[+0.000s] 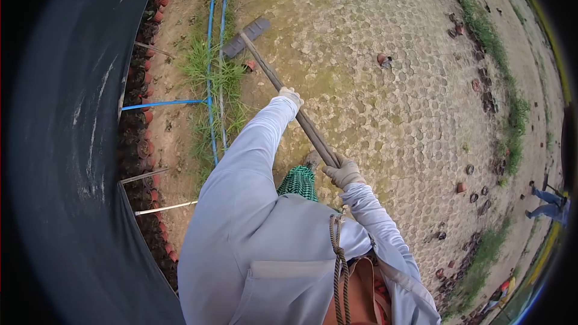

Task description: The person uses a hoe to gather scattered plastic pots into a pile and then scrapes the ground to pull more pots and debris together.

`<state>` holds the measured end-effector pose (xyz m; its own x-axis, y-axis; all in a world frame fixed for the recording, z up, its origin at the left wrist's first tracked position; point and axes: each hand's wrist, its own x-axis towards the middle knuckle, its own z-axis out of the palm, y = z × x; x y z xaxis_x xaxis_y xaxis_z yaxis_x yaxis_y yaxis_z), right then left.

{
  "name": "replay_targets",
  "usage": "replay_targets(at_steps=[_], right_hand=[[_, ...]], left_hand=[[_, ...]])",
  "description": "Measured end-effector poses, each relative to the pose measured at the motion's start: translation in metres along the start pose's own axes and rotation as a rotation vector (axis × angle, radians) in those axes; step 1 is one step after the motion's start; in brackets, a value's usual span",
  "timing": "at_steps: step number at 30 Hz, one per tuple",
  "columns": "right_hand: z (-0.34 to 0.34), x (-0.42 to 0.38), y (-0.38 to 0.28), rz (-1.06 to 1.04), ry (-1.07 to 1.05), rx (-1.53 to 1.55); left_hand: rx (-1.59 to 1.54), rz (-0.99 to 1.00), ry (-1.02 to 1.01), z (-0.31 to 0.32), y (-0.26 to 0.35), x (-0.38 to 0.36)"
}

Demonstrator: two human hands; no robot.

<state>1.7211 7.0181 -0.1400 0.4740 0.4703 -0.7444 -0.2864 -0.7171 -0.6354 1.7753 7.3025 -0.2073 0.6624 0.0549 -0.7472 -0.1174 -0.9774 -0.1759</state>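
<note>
A long-handled rake-like tool [313, 132] runs diagonally in front of me, with a wooden handle and a wide, dark, flat head [246, 37] at its far end. My left hand [292, 97], in a pale glove, is closed around the handle about midway along it. Lower down, my gloved right hand [344, 173] grips the handle near its end by my body. The head lies over the ground beside the grass strip. Close to it sits a small reddish pot [249, 65].
Two blue pipes [210, 54] run along the grass [201, 72] on the left, near a row of red pots [147, 114] and black sheeting [66, 120]. Loose pots [384, 60] dot the round-marked ground [409, 120]. Another person [549, 204] is at the far right.
</note>
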Motion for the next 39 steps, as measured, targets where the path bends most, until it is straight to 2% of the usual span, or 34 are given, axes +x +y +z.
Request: replay_targets(at_steps=[2, 4, 5, 6, 7, 9, 10, 12, 14, 16, 19, 20, 24, 27, 31, 35, 39], right_hand=[[0.003, 0.016, -0.009, 0.004, -0.041, -0.005], [-0.013, -0.007, -0.012, 0.09, -0.07, 0.014], [-0.022, -0.029, -0.006, 0.164, -0.074, 0.049], [-0.032, -0.05, 0.009, 0.177, -0.089, 0.078], [-0.041, -0.072, 0.025, 0.188, -0.106, 0.105], [-0.052, -0.111, 0.055, 0.197, -0.099, -0.053], [-0.053, -0.129, 0.077, 0.133, -0.062, -0.137], [-0.053, -0.163, 0.122, 0.003, -0.019, -0.322], [-0.062, -0.213, 0.134, 0.127, -0.064, -0.248], [-0.071, -0.273, 0.135, 0.277, -0.111, -0.149], [-0.066, -0.343, 0.178, 0.267, -0.073, -0.188], [-0.049, -0.357, 0.223, 0.093, 0.13, -0.293], [-0.03, -0.454, 0.252, 0.107, 0.348, -0.199], [-0.004, -0.489, 0.277, 0.142, 0.524, -0.014], [0.032, -0.489, 0.318, 0.184, 0.658, -0.001], [0.04, -0.484, 0.331, 0.047, 0.827, 0.1], [0.042, -0.477, 0.331, -0.059, 0.843, 0.192]], left_hand=[[-0.047, 0.013, 0.053, -0.004, -0.002, -0.009], [-0.075, 0.08, 0.078, 0.008, 0.02, 0.002], [-0.087, 0.154, -0.017, -0.017, 0.037, -0.02], [-0.141, 0.188, 0.14, 0.01, 0.055, -0.009], [-0.077, 0.193, 0.083, 0.007, 0.074, -0.014], [-0.07, 0.26, 0.022, 0.009, 0.103, -0.023], [0.01, 0.307, 0.059, 0.012, 0.118, -0.032], [0.069, 0.392, -0.069, 0.039, 0.149, -0.019], [0.007, 0.433, -0.097, 0.026, 0.19, -0.061], [0.0, 0.531, -0.084, 0.039, 0.231, -0.084], [-0.037, 0.623, -0.026, 0.063, 0.292, -0.12], [-0.043, 0.649, -0.024, 0.069, 0.312, -0.133], [-0.089, 0.727, 0.009, 0.078, 0.38, -0.185], [-0.024, 0.756, -0.047, 0.115, 0.421, -0.161], [0.017, 0.728, -0.112, 0.121, 0.456, -0.162], [0.041, 0.683, -0.113, 0.118, 0.458, -0.167], [0.039, 0.67, -0.112, 0.122, 0.448, -0.168]])
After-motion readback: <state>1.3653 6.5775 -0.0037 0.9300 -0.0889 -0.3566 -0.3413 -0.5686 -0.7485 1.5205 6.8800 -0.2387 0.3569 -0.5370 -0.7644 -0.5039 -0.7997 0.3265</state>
